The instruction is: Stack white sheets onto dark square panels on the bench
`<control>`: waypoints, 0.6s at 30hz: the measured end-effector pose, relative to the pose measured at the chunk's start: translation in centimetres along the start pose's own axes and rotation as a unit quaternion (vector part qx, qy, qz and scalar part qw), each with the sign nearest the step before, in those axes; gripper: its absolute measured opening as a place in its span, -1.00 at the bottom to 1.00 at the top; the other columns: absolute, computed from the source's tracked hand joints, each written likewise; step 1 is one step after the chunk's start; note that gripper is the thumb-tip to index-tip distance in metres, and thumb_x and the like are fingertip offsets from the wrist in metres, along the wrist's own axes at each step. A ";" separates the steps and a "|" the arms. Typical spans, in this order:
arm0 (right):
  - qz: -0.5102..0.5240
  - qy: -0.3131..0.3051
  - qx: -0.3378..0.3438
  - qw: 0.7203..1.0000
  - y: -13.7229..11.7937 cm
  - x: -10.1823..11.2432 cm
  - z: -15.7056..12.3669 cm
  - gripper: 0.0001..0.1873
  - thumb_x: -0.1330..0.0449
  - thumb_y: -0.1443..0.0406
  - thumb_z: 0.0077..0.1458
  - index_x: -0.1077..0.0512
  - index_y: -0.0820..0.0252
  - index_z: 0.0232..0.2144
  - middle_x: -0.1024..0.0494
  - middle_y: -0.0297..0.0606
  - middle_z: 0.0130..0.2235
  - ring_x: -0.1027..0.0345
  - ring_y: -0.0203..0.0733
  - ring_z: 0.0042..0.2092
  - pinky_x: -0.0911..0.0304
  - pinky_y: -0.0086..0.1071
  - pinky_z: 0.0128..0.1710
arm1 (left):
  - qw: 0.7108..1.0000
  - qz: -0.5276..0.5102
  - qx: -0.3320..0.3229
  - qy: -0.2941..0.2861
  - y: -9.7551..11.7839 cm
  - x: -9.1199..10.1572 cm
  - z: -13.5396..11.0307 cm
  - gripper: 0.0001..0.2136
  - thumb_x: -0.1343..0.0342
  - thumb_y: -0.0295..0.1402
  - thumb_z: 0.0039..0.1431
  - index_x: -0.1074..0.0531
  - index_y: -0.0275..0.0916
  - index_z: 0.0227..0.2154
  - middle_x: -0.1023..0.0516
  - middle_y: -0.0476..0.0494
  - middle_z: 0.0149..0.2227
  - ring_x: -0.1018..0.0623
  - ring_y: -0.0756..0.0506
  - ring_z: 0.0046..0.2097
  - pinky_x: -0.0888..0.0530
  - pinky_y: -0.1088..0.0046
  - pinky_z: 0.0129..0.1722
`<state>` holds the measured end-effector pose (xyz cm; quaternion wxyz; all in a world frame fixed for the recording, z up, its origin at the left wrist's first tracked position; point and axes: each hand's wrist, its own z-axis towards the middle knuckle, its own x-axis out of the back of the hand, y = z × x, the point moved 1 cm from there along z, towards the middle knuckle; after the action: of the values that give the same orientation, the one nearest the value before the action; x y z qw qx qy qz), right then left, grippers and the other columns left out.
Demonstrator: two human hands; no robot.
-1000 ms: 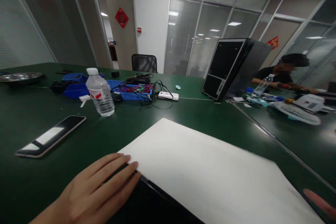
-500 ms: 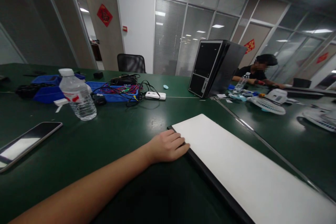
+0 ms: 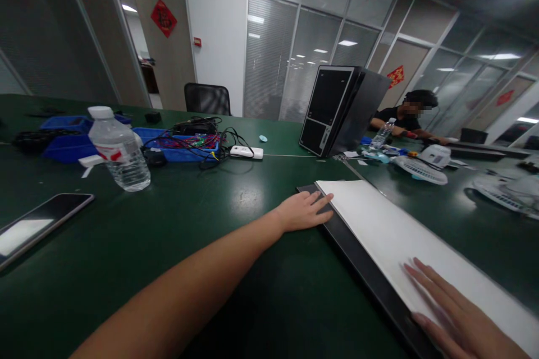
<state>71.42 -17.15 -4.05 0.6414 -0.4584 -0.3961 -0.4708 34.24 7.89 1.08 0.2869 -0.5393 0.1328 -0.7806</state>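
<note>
A long white sheet [image 3: 404,235] lies on a flat black panel [image 3: 357,263], with a strip of black showing along the sheet's left side. My left hand [image 3: 305,211] rests at the far left corner with its fingers spread, the tips touching the sheet's edge. Nearer to me, my right hand [image 3: 457,314] is laid over the sheet with its fingers stretched out, slightly blurred. Neither hand grasps anything. The lower right part of the sheet runs out of view.
A water bottle [image 3: 120,151] and a phone [image 3: 37,227] are on the left of the green table [image 3: 202,196]. Behind stand a blue tray of wires [image 3: 181,148], a white power strip [image 3: 246,152] and a computer case [image 3: 341,109]. A person [image 3: 406,115] sits at the far right.
My left hand has moved right and spread its fingers. My right hand has come into view over the sheet. The sheet has shifted right, baring more of the black panel's left side.
</note>
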 end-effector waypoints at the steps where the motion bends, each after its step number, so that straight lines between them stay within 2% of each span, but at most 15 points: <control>1: -0.004 -0.004 0.002 1.000 0.0 -0.5 0.2 -0.16 -0.21 -0.14 0.18 -0.11 -0.58 0.47 -0.16 -0.45 0.51 -0.09 0.28 0.47 -0.07 0.30 0.47 | 1.000 -0.001 -0.003 0.001 0.0 0.2 -0.8 -0.64 0.02 -0.39 0.53 -0.42 -0.14 0.29 -0.40 -0.49 0.41 -0.60 -0.29 0.24 -0.49 0.26 -0.04; 4: -0.006 -0.006 -0.009 1.000 0.0 -1.0 1.3 -0.24 -0.15 -0.18 0.23 -0.27 -0.42 0.44 -0.20 -0.39 0.49 -0.13 0.30 0.46 -0.03 0.34 0.47 | 1.000 0.000 0.004 -0.009 0.0 1.3 -3.9 -0.62 0.03 -0.39 0.53 -0.38 -0.12 0.32 -0.56 -0.41 0.28 -0.64 -0.27 0.19 -0.49 0.20 0.06; 6: -0.003 -0.012 -0.022 1.000 -0.1 -0.8 2.3 -0.26 -0.11 -0.22 0.24 -0.33 -0.35 0.41 -0.22 -0.37 0.48 -0.14 0.28 0.46 0.00 0.34 0.47 | 0.999 -0.008 0.032 -0.031 -0.1 2.4 -6.3 -0.60 0.00 -0.38 0.53 -0.36 -0.08 0.34 -0.55 -0.38 0.30 -0.63 -0.29 0.22 -0.44 0.04 0.22; 7: -0.001 -0.016 -0.026 1.000 -0.2 -0.7 2.9 -0.25 -0.10 -0.24 0.24 -0.36 -0.32 0.40 -0.22 -0.36 0.49 -0.13 0.27 0.47 0.02 0.34 0.48 | 0.998 -0.018 0.042 -0.050 -0.1 3.0 -7.6 -0.58 -0.02 -0.39 0.52 -0.35 -0.08 0.36 -0.53 -0.40 0.32 -0.63 -0.31 0.22 -0.43 -0.01 0.25; 10: 0.000 -0.028 -0.035 0.999 -0.2 -0.4 4.7 -0.20 -0.07 -0.28 0.22 -0.42 -0.19 0.37 -0.22 -0.29 0.49 -0.10 0.26 0.49 0.04 0.30 0.49 | 0.989 -0.052 0.082 -0.114 0.0 5.3 -11.6 -0.51 -0.05 -0.45 0.48 -0.29 -0.06 0.41 -0.48 -0.45 0.36 -0.59 -0.36 0.27 -0.46 -0.06 0.26; 13: 0.006 -0.036 -0.050 0.998 0.3 -0.6 6.2 -0.17 -0.07 -0.31 0.18 -0.48 -0.12 0.33 -0.29 -0.20 0.46 -0.11 0.28 0.48 0.00 0.29 0.48 | 0.980 -0.060 0.112 -0.152 0.7 8.0 -15.5 -0.44 -0.05 -0.51 0.44 -0.27 -0.02 0.43 -0.46 -0.42 0.37 -0.58 -0.37 0.29 -0.46 -0.08 0.27; 18: 0.025 -0.035 -0.078 0.996 1.6 -1.7 8.6 -0.18 -0.07 -0.27 0.21 -0.48 -0.02 0.32 -0.36 -0.11 0.43 -0.13 0.27 0.48 0.01 0.24 0.49 | 0.963 -0.034 0.176 -0.201 3.1 12.5 -22.0 -0.33 -0.04 -0.59 0.36 -0.25 0.08 0.45 -0.50 -0.30 0.36 -0.57 -0.38 0.30 -0.51 -0.06 0.27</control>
<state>71.96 -8.25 -3.68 0.6013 -0.5329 -0.3685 -0.4676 11.82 -4.24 0.55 0.3709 -0.6307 -0.0856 -0.6762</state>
